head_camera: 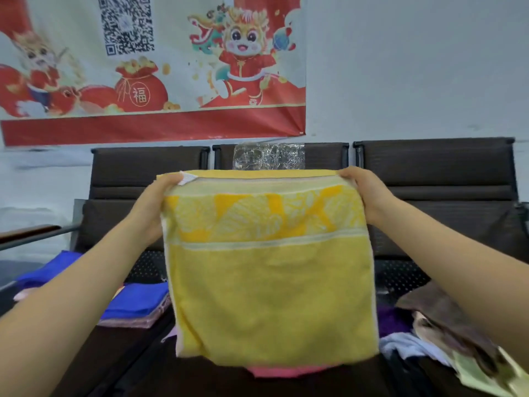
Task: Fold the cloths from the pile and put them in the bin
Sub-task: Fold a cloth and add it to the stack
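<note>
1. The left hand (151,204) pinches the upper left corner of the yellow towel (272,276), its grip clamped on the cloth.
2. The right hand (363,193) holds the upper right corner, grip likewise clamped on it.
3. The towel hangs spread between both hands, in the air above the dark seats (148,173).
4. A folded stack (137,308), blue on top, lies lower left.
5. A loose pile (446,333) lies lower right.
6. A pink cloth (286,371) shows under the towel's bottom edge.

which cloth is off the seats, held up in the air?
The yellow towel, held by its top corners by left hand and right hand. The blue cloth lies folded on a stack.
</note>
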### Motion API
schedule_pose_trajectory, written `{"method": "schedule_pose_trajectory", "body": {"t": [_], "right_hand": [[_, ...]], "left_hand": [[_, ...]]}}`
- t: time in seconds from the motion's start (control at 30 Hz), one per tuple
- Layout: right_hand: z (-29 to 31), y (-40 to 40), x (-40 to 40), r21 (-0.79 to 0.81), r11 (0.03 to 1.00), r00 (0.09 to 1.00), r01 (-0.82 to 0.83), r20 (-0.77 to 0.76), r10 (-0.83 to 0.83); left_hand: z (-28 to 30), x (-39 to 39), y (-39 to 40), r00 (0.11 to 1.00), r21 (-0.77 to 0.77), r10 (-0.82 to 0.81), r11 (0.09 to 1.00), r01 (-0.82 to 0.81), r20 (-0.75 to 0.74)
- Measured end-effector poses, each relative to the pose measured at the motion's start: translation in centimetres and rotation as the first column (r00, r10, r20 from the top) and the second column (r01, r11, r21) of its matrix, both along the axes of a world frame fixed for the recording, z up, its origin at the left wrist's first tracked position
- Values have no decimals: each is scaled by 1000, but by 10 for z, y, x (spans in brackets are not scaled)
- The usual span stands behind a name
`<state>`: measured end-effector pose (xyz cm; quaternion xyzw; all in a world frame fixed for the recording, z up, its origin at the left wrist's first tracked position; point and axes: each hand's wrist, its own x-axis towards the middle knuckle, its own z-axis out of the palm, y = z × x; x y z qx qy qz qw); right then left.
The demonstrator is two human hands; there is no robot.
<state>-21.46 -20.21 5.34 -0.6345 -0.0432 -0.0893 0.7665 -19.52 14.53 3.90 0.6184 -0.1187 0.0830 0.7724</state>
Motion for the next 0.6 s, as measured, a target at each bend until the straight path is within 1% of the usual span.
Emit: {"method": "schedule_pose_trajectory", "body": {"t": [0.07,0.1,0.17,0.23,0.3,0.4,0.47,0.5,0.57,0.6], "right_hand": [[-18,-5,10,-58,998,992,-15,-129,7],[-35,-9,16,-119,993,979,2,-200,-26],[-73,-17,30,-304,950,944,64,-290,-156],[-110,-28,42,-525,844,911,111,-285,-297],[-146,-34,53,-689,717,887,104,-262,-380],[-180,-37,72,-760,647,862,63,-285,-419],[-191,-35,82,-771,634,836,57,-311,-453],[-199,-38,91,-751,655,821,79,-324,-470],[-204,-34,103,-650,750,820,121,-360,-444],[-211,-32,112,-633,764,827,125,-359,-433]], "left_hand": [[-18,11,2,993,187,22,982,0,-115],[-33,21,4,982,307,63,952,-4,-180],[-68,40,4,954,519,176,854,-25,-243],[-104,53,1,940,651,227,759,-6,-255],[-140,67,-6,934,713,256,702,-2,-249],[-172,86,-21,932,720,301,691,-67,-202],[-183,99,-32,938,737,317,666,-112,-143],[-190,108,-40,938,748,324,652,-127,-123],[-200,121,-46,935,767,337,627,-136,-110],[-208,131,-48,930,776,351,616,-139,-112]]}}
